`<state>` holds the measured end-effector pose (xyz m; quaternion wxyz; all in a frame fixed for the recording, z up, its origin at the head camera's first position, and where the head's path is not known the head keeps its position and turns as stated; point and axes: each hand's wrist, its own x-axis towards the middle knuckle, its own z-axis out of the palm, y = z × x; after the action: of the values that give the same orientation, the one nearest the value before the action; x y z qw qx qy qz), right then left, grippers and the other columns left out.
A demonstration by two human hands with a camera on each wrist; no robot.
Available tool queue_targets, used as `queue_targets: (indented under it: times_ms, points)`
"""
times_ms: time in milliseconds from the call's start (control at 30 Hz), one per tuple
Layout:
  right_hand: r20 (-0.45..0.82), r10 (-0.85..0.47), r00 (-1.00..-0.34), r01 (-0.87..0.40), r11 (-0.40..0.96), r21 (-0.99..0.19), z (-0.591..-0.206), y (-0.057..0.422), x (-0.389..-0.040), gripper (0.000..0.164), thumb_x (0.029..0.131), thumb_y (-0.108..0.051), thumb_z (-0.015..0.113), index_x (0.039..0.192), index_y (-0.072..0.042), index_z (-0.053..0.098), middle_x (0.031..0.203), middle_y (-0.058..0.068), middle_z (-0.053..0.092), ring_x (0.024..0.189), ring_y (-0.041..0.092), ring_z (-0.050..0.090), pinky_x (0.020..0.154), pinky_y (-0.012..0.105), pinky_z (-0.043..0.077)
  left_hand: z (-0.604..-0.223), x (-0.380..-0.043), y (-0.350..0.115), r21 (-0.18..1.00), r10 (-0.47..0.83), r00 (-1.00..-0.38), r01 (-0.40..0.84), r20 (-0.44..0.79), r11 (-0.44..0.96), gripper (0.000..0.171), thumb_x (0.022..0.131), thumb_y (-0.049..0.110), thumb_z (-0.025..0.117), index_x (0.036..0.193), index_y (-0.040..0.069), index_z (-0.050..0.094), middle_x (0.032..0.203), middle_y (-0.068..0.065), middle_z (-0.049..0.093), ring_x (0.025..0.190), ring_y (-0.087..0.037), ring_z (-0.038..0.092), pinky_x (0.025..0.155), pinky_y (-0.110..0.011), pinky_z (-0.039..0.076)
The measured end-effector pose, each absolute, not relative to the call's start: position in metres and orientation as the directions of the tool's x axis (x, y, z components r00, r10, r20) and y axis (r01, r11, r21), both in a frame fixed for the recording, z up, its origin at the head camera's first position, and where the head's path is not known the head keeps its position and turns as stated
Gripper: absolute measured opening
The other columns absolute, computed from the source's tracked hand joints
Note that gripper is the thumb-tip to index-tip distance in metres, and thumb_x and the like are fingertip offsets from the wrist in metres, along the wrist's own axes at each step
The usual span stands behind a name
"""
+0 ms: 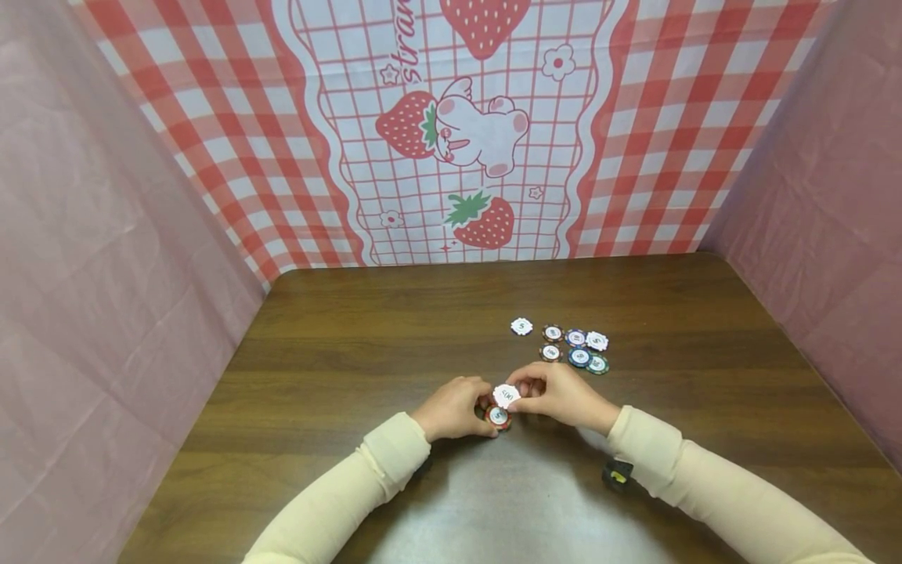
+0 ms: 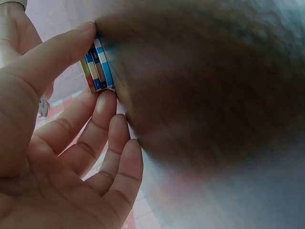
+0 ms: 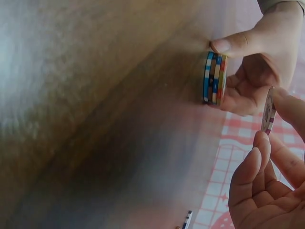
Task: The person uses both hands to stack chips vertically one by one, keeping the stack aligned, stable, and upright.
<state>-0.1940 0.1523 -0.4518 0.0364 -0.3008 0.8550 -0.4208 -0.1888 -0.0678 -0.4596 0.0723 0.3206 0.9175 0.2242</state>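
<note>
A short stack of poker chips [image 1: 498,417], with a red-edged "5" chip on top, stands on the wooden table. My left hand [image 1: 454,407] pinches its sides between thumb and fingers. In the left wrist view the stack [image 2: 97,66] shows blue, brown, white and red edges. Just above and beyond it, my right hand [image 1: 560,393] holds a white poker chip [image 1: 506,395] marked 500 between thumb and fingertips. The right wrist view has this chip [image 3: 269,112] nearly edge-on, apart from the stack [image 3: 215,78].
Past my right hand lie several loose chips, among them a white one [image 1: 521,326], a brown one [image 1: 553,333] and a blue one [image 1: 580,357]. Some overlap. The wooden table [image 1: 338,329] ends at a strawberry-print cloth [image 1: 486,133], with pink curtains [image 1: 810,180] at both sides.
</note>
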Motion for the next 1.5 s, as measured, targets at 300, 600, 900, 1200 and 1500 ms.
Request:
queue_targets:
  times_ms: [300,600,900,1200,1500]
  points:
    - [0.180,-0.576,-0.797,-0.495,0.453,-0.741,-0.456,0.147,-0.190,0.022,0.077,-0.016,0.082,0.096,-0.010,0.072,0.073,-0.006,0.060,0.063,-0.002,0.048,0.057,0.018,0.043,-0.459,-0.189,-0.068,0.436,0.626,-0.780,0.572,0.027,0.694,0.033,0.067,0.030,0.087,0.079,0.016,0.060,0.075,0.006,0.056,0.068,-0.004,0.044,0.062,-0.018,0.035]
    - [0.143,-0.610,-0.779,-0.498,0.464,-0.733,-0.462,0.143,-0.189,0.024,0.075,-0.019,0.083,0.094,-0.010,0.072,0.072,-0.008,0.059,0.062,-0.003,0.048,0.056,0.017,0.042,-0.459,-0.187,-0.069,0.457,0.643,-0.763,0.596,0.065,0.660,0.033,0.067,0.027,0.087,0.090,0.013,0.068,0.080,0.006,0.061,0.073,-0.005,0.052,0.067,-0.017,0.040]
    - [0.132,-0.623,-0.771,-0.507,0.474,-0.720,-0.463,0.140,-0.190,0.022,0.074,-0.020,0.082,0.092,-0.012,0.072,0.071,-0.010,0.058,0.062,-0.003,0.047,0.056,0.017,0.042,-0.462,-0.189,-0.067,0.458,0.618,-0.786,0.556,0.019,0.693,0.035,0.067,0.027,0.087,0.094,0.013,0.069,0.085,0.005,0.065,0.079,-0.007,0.057,0.071,-0.018,0.043]
    - [0.106,-0.619,-0.778,-0.492,0.495,-0.716,-0.463,0.137,-0.189,0.021,0.074,-0.021,0.082,0.091,-0.013,0.072,0.070,-0.010,0.058,0.061,-0.002,0.048,0.055,0.017,0.040,-0.460,-0.188,-0.068,0.462,0.621,-0.784,0.559,0.022,0.689,0.036,0.067,0.028,0.088,0.095,0.014,0.070,0.084,0.006,0.065,0.078,-0.007,0.057,0.071,-0.017,0.042]
    - [0.098,-0.611,-0.785,-0.491,0.519,-0.699,-0.466,0.137,-0.190,0.020,0.073,-0.022,0.082,0.089,-0.014,0.072,0.068,-0.011,0.057,0.059,-0.002,0.047,0.054,0.017,0.040,-0.463,-0.190,-0.068,0.471,0.618,-0.786,0.551,0.015,0.689,0.035,0.067,0.027,0.087,0.094,0.014,0.070,0.084,0.007,0.065,0.078,-0.004,0.056,0.071,-0.016,0.042]
